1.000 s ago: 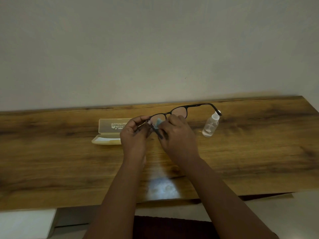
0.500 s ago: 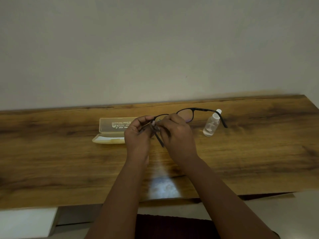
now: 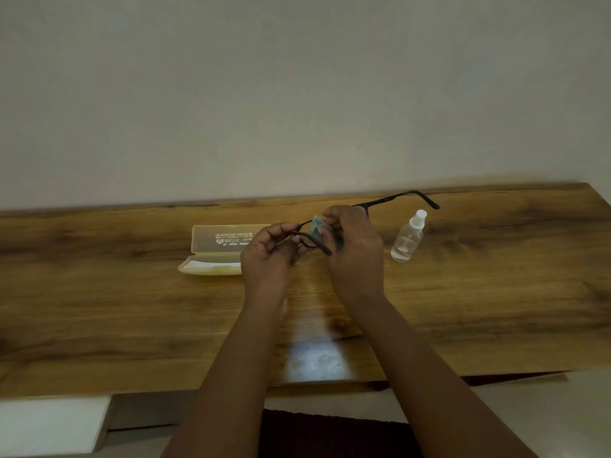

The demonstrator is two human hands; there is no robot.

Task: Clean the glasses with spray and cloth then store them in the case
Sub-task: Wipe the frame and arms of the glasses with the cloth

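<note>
Light, thin-framed and easily bent, the black glasses (image 3: 393,200) are best held by the frame, where the left hand (image 3: 269,259) pinches them while the right hand (image 3: 355,249) presses the pale blue cloth (image 3: 316,227) onto a lens.

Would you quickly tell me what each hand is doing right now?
Left hand: closed on the glasses frame.
Right hand: closed, pressing the blue cloth against a lens.
</note>
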